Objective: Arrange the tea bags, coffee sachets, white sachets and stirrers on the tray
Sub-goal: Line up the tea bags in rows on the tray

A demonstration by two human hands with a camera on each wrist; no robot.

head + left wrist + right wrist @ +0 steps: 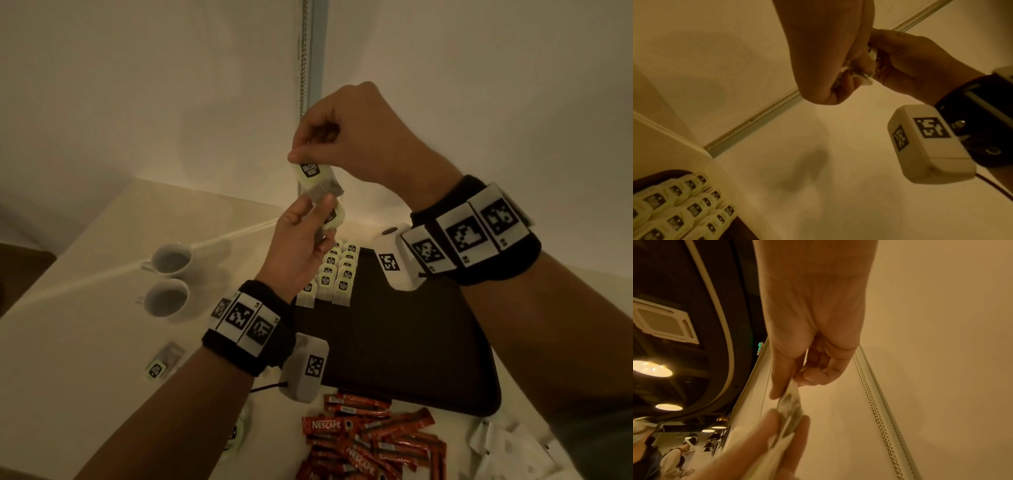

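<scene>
Both hands pinch tea bags above the table, the right hand [359,137] one tea bag [313,176], the left hand [301,236] a few (count unclear), beside two cups [169,277].

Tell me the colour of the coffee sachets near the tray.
The coffee sachets are red with white lettering; the head view shows this best.

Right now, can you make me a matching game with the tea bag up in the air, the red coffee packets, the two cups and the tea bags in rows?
Things:
1. held tea bag
2. coffee sachets
3. white cups
4. rows of tea bags

Places:
A. far left corner of the dark tray
B. table left of the tray
C. pinched by the right hand above the left hand
D. loose pile in front of the tray

Pairs: 1-C, 2-D, 3-B, 4-A
</scene>
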